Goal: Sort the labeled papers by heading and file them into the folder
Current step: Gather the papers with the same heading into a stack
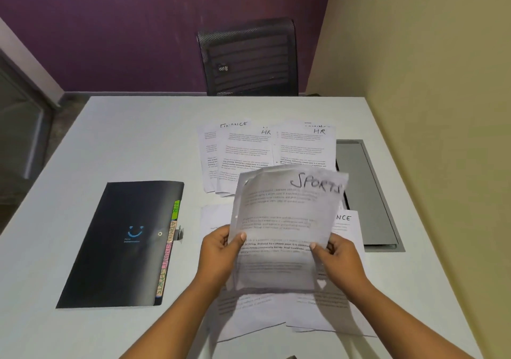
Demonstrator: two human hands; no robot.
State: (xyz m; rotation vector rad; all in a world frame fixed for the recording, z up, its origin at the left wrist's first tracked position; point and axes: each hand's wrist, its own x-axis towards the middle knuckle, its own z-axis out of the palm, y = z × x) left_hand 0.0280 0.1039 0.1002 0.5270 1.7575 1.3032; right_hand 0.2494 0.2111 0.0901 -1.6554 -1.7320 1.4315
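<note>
both hands hold sports sheets up over the desk

left hand and right hand pinch the sports papers at their lower edges, raised, right of the closed black folder; hr/finance sheets lie behind them, more loose sheets underneath.

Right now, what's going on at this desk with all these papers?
A person is sorting papers. Both the left hand and right hand hold up a white printed sheet headed SPORTS. More sheets headed HR and FINANCE lie spread on the white desk. The black folder with coloured tabs lies closed to the left.
</note>
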